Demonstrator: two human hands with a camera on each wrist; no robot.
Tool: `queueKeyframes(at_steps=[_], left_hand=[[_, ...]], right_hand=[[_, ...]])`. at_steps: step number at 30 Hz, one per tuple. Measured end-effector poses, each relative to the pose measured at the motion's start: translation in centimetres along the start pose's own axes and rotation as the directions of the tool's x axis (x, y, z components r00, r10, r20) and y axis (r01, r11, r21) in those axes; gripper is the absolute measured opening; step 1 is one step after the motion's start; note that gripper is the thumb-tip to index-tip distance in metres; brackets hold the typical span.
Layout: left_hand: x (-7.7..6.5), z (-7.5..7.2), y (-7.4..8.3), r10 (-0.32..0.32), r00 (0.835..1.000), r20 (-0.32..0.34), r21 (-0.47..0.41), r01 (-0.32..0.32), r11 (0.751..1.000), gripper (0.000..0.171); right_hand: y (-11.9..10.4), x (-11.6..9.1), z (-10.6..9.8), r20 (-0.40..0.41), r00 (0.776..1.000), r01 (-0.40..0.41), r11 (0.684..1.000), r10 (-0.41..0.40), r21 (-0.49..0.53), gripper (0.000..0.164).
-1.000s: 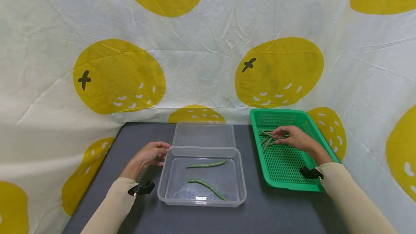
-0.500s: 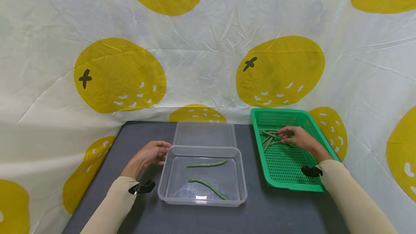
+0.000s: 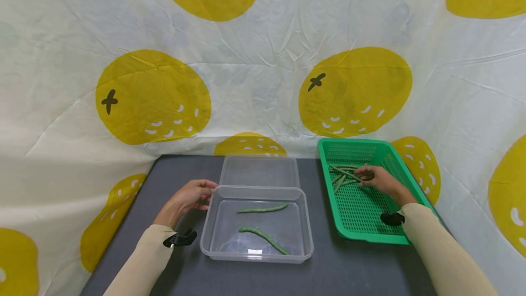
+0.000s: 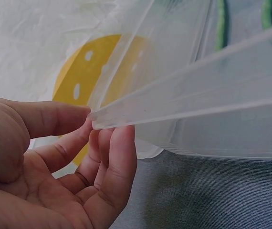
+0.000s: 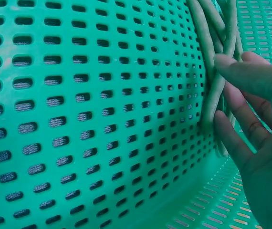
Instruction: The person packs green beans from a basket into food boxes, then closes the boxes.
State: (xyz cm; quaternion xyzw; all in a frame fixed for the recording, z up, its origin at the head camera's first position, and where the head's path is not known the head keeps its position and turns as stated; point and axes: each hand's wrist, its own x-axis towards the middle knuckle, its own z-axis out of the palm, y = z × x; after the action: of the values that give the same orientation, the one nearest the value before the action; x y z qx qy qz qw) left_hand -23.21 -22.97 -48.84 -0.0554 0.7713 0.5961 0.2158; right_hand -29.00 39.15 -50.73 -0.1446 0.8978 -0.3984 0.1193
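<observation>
Green plastic forms the perforated basket [image 3: 371, 236] on the right of the dark table [image 3: 353, 268], and the person's right hand [image 3: 380, 181] reaches into it. Thumb and fingers of that hand pinch one green bean [image 5: 214, 98], the thumb on one side and the fingertips on the other, while the remaining beans [image 3: 339, 182] lie crossed over one another in a loose heap toward the basket's far left. To the left of the basket, apart from it, a clear plastic container [image 3: 256, 257] rests on the table with two beans inside: the far bean [image 3: 263, 209] lies almost straight across, and the near bean [image 3: 265, 240] slants from the left down toward the near right. The left hand [image 3: 191, 198] pinches the container's rim at its far left corner, thumb above and bent fingers beneath. Just beyond the container lies a flat clear lid [image 3: 260, 170], its near edge meeting the container's far side. Beige sleeves [image 3: 139, 259] cover both forearms, with a black band [image 3: 181, 239] at each wrist. Behind the table hangs a wrinkled white cloth [image 3: 255, 95] printed with large yellow fruit shapes.
</observation>
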Motion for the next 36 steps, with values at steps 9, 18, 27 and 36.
queueKeyframes(at_steps=[9, 18, 27, 36], left_hand=[[0.1, 0.0, 0.1, -0.009, 1.000, -0.009, 0.003, 0.009, 1.000, 0.036], [0.1, -0.1, 0.3, 0.004, 1.000, 0.005, -0.009, -0.004, 1.000, 0.036], [0.0, -0.1, 0.5, 0.001, 1.000, 0.008, -0.016, -0.001, 1.000, 0.036], [0.0, -0.2, 0.6, -0.008, 1.000, 0.003, -0.009, 0.008, 1.000, 0.034]], right_hand=[[0.2, 0.0, -0.1, -0.012, 0.996, -0.086, 0.994, 0.085, -0.069, 0.024], [-0.5, -0.2, -0.3, 0.043, 0.996, -0.072, 0.987, 0.079, -0.144, 0.023], [-2.0, -0.3, -0.9, 0.094, 0.994, -0.048, 0.990, 0.061, -0.132, 0.026], [-3.4, -0.4, -1.4, 0.117, 0.993, -0.003, 0.998, 0.011, -0.066, 0.030]])
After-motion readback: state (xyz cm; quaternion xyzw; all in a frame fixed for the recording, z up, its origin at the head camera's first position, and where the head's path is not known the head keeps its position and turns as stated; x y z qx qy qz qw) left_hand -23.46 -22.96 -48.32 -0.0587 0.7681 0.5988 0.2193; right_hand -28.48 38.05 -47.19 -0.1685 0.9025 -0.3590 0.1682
